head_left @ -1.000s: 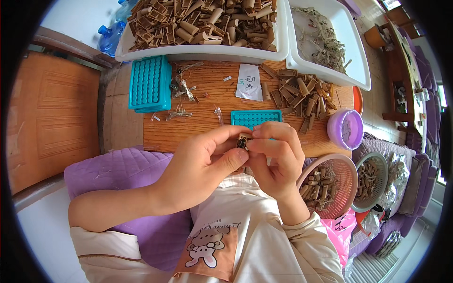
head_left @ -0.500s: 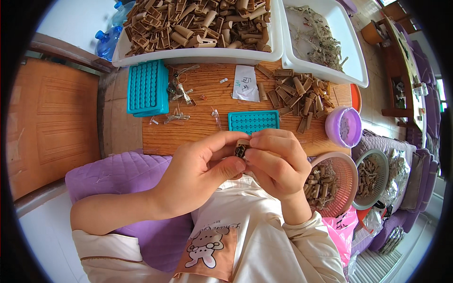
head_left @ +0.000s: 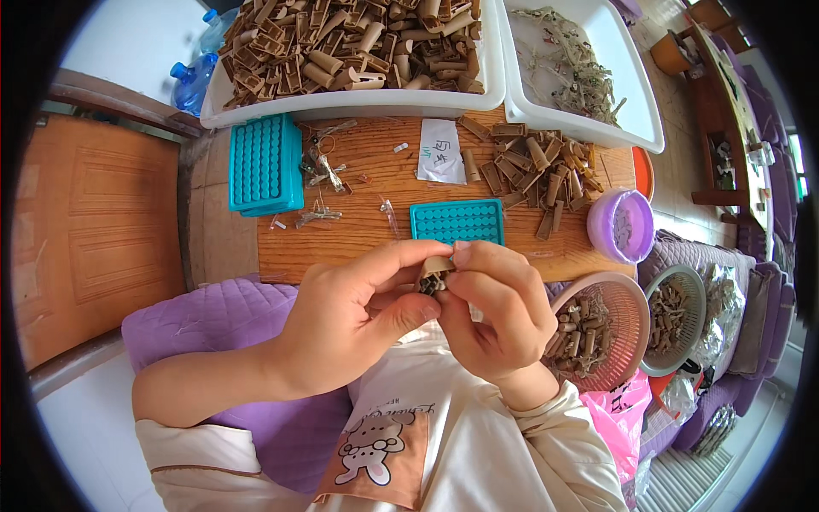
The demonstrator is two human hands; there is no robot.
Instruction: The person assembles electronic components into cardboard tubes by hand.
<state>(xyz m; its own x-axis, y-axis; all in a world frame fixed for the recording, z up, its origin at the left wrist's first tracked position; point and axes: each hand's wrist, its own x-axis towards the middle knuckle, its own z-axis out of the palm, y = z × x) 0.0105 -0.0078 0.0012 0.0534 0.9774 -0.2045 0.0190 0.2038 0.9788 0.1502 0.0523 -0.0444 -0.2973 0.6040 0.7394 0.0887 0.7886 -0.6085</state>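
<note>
Head view: the left hand (head_left: 345,320) and right hand (head_left: 503,316) pinch one small brown shell (head_left: 437,266) between their fingers, dark inside (head_left: 432,285) turned into view, apparently for a clear look, just short of the teal tray (head_left: 458,223); loose shells (head_left: 538,154) lie heaped on the bench (head_left: 358,239), seemingly for easy reach.

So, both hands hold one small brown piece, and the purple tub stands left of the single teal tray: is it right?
Not quite: the purple tub stands right of the single teal tray, as the head view shows. The left hand and right hand do hold the small brown piece.
</note>
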